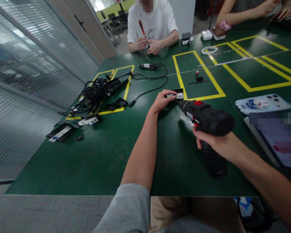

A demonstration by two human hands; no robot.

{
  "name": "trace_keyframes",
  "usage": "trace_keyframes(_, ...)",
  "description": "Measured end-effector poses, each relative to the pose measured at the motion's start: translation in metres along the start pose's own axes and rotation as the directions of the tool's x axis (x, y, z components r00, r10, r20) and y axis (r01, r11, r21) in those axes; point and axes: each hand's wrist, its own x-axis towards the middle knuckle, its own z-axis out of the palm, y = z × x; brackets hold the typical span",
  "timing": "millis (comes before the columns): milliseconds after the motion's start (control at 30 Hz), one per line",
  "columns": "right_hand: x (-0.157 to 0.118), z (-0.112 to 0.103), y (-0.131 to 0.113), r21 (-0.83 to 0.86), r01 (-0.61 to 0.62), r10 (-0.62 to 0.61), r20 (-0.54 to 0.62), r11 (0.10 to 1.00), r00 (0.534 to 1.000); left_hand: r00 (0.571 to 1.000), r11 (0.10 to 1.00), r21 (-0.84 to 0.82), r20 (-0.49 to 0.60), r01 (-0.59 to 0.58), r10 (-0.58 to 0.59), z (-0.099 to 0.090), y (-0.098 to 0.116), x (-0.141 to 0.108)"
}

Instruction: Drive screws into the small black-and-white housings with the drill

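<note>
My right hand [210,137] is wrapped around the grip of a black cordless drill [208,118] with red details. Its chuck points away to the left, and the tip meets or nearly meets a small black case with white labels [179,96]. My left hand [163,99] presses that case against the green table, fingers over its top. Part of the case is hidden beneath the fingers. Whether the drill's bit touches a screw cannot be made out.
Tangled black cables [97,92] and flat black pieces [60,132] lie to the left. A pen-like tool [147,66] with a cord is further back. At right are a phone [263,103] and a blurred flat object [276,136]. Across sits a person holding a screwdriver [142,27].
</note>
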Motion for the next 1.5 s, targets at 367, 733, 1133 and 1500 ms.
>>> trace_keyframes(367, 0.0, 0.003, -0.005, 0.01, -0.017, 0.017, -0.024, 1.0, 1.0, 1.0, 1.0, 0.005, -0.003, 0.01, -0.01, 0.001, -0.002, 0.0)
trace_keyframes(733, 0.001, 0.001, 0.004, -0.006, 0.012, -0.012, -0.009, 1.0, 1.0, 1.0, 1.0, -0.005, -0.019, -0.001, 0.001, 0.001, 0.001, 0.0)
trace_keyframes(1133, 0.003, 0.004, -0.001, 0.021, -0.002, 0.003, -0.02, 1.0, 1.0, 1.0, 1.0, -0.006, -0.021, 0.012, -0.013, 0.002, -0.001, 0.002)
trace_keyframes(1500, 0.004, 0.004, 0.002, -0.001, 0.036, -0.036, -0.007, 0.999, 0.999, 0.999, 0.999, -0.01, -0.018, 0.043, -0.043, 0.003, 0.004, 0.001)
